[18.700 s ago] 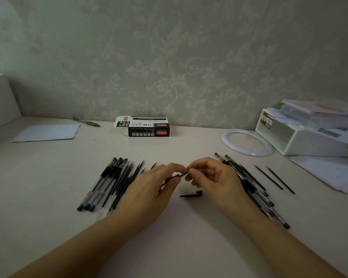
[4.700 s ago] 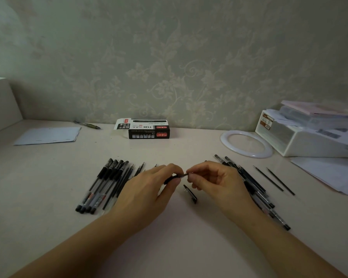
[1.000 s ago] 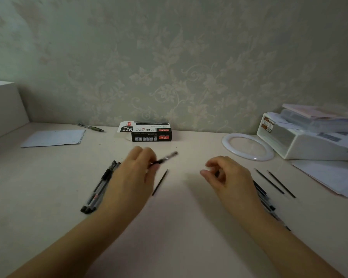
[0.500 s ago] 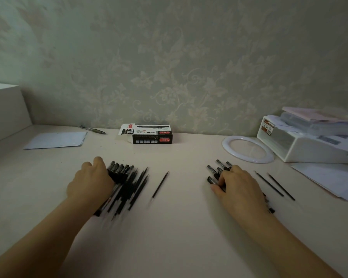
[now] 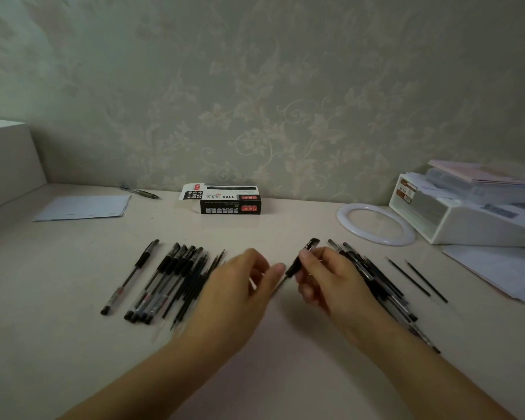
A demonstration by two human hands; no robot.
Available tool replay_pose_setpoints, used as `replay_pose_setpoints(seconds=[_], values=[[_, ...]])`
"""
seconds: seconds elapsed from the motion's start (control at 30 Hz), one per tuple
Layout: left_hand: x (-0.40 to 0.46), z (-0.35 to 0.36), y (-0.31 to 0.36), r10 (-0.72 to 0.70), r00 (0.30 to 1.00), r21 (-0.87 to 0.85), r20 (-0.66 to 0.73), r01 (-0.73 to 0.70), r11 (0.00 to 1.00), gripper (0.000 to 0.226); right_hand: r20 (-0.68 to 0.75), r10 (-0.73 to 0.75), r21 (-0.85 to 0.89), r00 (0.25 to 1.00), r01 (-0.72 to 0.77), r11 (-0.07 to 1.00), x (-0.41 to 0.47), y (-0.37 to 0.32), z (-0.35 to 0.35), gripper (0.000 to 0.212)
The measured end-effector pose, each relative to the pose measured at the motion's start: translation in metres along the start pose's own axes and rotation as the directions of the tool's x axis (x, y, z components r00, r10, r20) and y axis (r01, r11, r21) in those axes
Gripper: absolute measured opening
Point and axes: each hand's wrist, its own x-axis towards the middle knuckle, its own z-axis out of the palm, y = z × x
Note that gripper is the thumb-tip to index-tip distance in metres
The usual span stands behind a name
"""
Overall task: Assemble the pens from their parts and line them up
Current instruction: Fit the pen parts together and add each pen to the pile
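Right hand (image 5: 331,277) has its fingers (image 5: 308,291) curled round a black pen with a cap (image 5: 300,259), held tilted just above the pale counter (image 5: 73,344), cap end pointing up and away. Left hand (image 5: 240,286) is right next to it, thumb tip almost at the pen's lower end, fingers loosely bent; it's motion-blurred so I honestly can't tell if it's pinching anything.

Left of that hand there's a row of assembled black pens (image 5: 164,280) lying side by side, with one more black pen (image 5: 131,277) a bit apart further left, plus a bunch of thin black refills (image 5: 194,283) tucked against the row. Behind the right hand sits a messy pile of black pen parts (image 5: 379,283), and two loose thin black refills (image 5: 415,280) lie just right of it.

Further back: a black and white pen box (image 5: 229,200) by the wall, a white ring (image 5: 376,224), and a white tray of papers (image 5: 467,216).
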Motion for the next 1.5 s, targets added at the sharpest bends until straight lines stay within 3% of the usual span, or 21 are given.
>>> replay_pose_setpoints(seconds=[0.13, 0.27, 0.4, 0.47, 0.57, 0.67, 0.73, 0.87, 0.97, 1.07, 1.17, 1.27, 1.5], values=[[0.002, 0.005, -0.001, 0.146, 0.985, 0.102, 0.093, -0.155, 0.983, 0.027, 0.112, -0.013, -0.001, 0.994, 0.013, 1.000, -0.001, 0.006, 0.004, 0.012], [0.005, 0.007, -0.009, 0.191, 0.970, 0.199, 0.149, -0.219, 0.955, 0.019, 0.050, -0.101, -0.080, 0.994, 0.105, 0.991, 0.000, 0.007, 0.001, 0.009], [0.004, 0.006, -0.010, 0.239, 0.959, 0.088, 0.154, -0.254, 0.963, 0.015, 0.054, -0.161, -0.123, 0.985, 0.167, 0.978, 0.000, 0.007, 0.000, 0.013], [0.005, 0.005, -0.010, 0.259, 0.955, 0.131, 0.143, -0.277, 0.952, 0.018, 0.090, -0.178, -0.124, 0.980, 0.188, 0.974, -0.002, 0.007, 0.002, 0.013], [0.007, 0.004, -0.010, 0.271, 0.960, 0.345, 0.077, -0.281, 0.896, 0.030, 0.101, -0.215, -0.076, 0.971, 0.223, 0.972, -0.003, 0.006, 0.005, 0.014], [0.011, -0.003, -0.013, 0.219, 0.975, 0.417, -0.025, -0.189, 0.889, 0.056, 0.047, -0.290, -0.053, 0.956, 0.293, 0.955, -0.004, 0.003, 0.003, 0.015], [0.016, -0.009, -0.018, 0.171, 0.984, 0.433, -0.050, -0.133, 0.891, 0.062, 0.000, -0.332, -0.071, 0.943, 0.331, 0.941, -0.004, 0.002, 0.000, 0.014], [0.015, -0.010, -0.021, 0.104, 0.994, 0.396, -0.041, -0.080, 0.915, 0.052, -0.079, -0.340, -0.219, 0.937, 0.316, 0.923, 0.002, 0.009, -0.007, 0.005], [0.010, -0.003, -0.021, 0.117, 0.993, 0.334, 0.020, -0.116, 0.935, 0.026, -0.034, -0.362, -0.546, 0.932, 0.286, 0.787, 0.006, 0.016, -0.014, 0.015], [0.012, -0.005, -0.023, 0.138, 0.989, 0.329, 0.055, -0.148, 0.933, 0.010, 0.060, -0.354, -0.690, 0.933, 0.295, 0.661, 0.006, 0.020, -0.015, 0.012], [0.011, -0.005, -0.024, 0.170, 0.980, 0.350, 0.105, -0.196, 0.916, 0.007, 0.121, -0.367, -0.746, 0.922, 0.328, 0.580, 0.006, 0.022, -0.014, 0.009], [0.011, -0.004, -0.023, 0.181, 0.976, 0.323, 0.121, -0.211, 0.923, 0.011, 0.135, -0.380, -0.751, 0.915, 0.345, 0.564, 0.005, 0.021, -0.013, 0.007], [0.011, -0.002, -0.020, 0.261, 0.961, 0.158, 0.094, -0.273, 0.949, 0.008, 0.149, -0.400, -0.593, 0.904, 0.406, 0.696, -0.001, 0.010, -0.006, 0.018]])
